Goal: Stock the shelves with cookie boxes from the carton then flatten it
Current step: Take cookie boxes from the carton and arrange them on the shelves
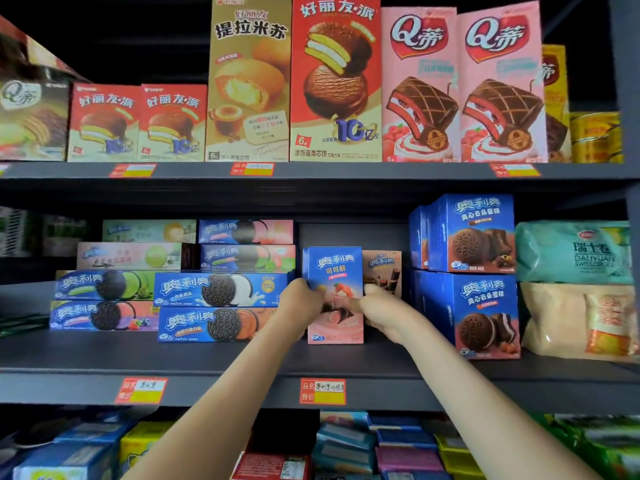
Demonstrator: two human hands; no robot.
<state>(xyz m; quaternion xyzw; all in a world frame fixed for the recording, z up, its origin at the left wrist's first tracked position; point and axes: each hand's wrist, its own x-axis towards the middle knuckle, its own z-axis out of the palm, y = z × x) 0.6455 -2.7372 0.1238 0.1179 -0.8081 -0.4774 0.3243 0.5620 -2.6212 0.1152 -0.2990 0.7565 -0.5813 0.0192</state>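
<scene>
The middle shelf (346, 358) carried it all: stacked blue cake boxes (485, 313) on the right and flat cookie packs (214, 323) on the left, with a gap between. In that gap the pink-and-blue cookie box (334, 271) stood upright, face outward, just in front of a brown box (382, 268), probably so its label faced the aisle. My left hand (301, 303) gripped its left edge and my right hand (384, 317) its right, squaring it. The carton was out of view.

Bare left hand (300, 302) and right hand (381, 317), forearms bare too.
</scene>
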